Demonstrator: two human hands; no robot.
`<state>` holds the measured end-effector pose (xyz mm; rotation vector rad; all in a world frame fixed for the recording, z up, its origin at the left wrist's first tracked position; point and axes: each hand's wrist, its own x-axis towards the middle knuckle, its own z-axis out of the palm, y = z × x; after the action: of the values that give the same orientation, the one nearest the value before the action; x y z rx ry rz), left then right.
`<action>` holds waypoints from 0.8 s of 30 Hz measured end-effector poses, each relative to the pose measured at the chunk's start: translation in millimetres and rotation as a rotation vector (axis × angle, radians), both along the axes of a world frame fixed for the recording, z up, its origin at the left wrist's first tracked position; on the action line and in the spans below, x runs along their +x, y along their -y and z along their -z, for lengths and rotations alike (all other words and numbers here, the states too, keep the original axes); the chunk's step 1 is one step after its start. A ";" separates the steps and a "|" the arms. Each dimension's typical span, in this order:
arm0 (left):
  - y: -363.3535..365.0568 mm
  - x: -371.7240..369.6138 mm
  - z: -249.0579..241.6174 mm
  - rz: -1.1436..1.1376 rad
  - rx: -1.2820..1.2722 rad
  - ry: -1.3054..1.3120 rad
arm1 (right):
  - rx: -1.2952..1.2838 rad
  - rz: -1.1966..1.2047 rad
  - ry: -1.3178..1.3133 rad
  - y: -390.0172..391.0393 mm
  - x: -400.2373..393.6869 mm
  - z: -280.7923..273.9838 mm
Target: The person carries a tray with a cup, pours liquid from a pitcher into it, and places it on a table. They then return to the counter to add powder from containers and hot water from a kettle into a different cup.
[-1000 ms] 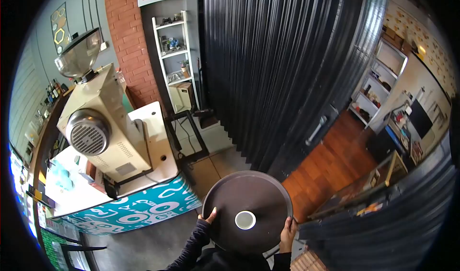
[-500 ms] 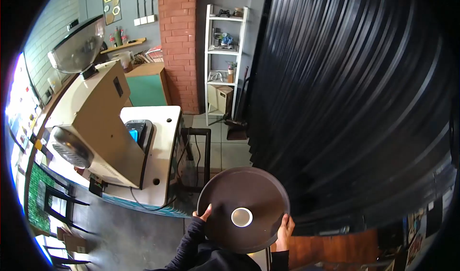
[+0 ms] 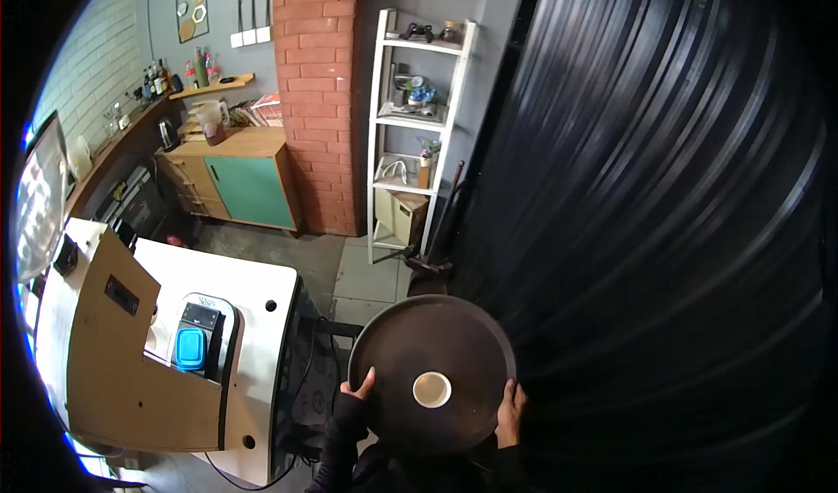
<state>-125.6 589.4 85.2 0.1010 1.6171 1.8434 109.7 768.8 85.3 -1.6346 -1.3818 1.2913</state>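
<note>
A round dark brown serving tray (image 3: 428, 332) is held level in front of my body. Its left rim is gripped by my left hand (image 3: 359, 383), thumb over the top. On the opposite side my right hand (image 3: 510, 413) is closed around the rim, its thumb on the upper side. The fingers beneath the tray are hidden. A small white cup (image 3: 432, 390) with a pale brown content stands near the tray's middle, touched by neither hand.
To the left, a white-topped counter (image 3: 262, 284) carries a beige grinder (image 3: 113, 345) and a scale with a blue lid (image 3: 190, 349). Black strip curtain (image 3: 646, 231) fills the right. Ahead are a white ladder shelf (image 3: 377, 144), a brick pillar (image 3: 319, 100) and a green-doored cabinet (image 3: 249, 188).
My viewpoint has moved forward past the counter, so the grinder now sits lower and further left. Both hands keep hold of the tray, and the cup stays on it.
</note>
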 end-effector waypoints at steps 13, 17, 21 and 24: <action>-117.2 -123.0 63.0 -0.270 -0.088 0.029 | 0.031 -0.213 0.044 -174.7 -174.8 7.8; -165.9 -177.6 77.0 -0.456 0.260 0.316 | -0.017 -0.295 0.078 -234.4 -245.3 12.7; -190.7 -229.6 87.5 -0.497 0.092 0.099 | -0.050 -0.399 0.055 -276.7 -333.2 -17.5; -200.3 -258.6 83.7 -0.602 0.123 0.136 | -0.047 -0.529 0.022 -301.0 -394.0 -23.6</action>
<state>-384.3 789.7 1.4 -0.4989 1.5403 2.3330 -284.4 1069.8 109.0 -1.3580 -1.8903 1.6066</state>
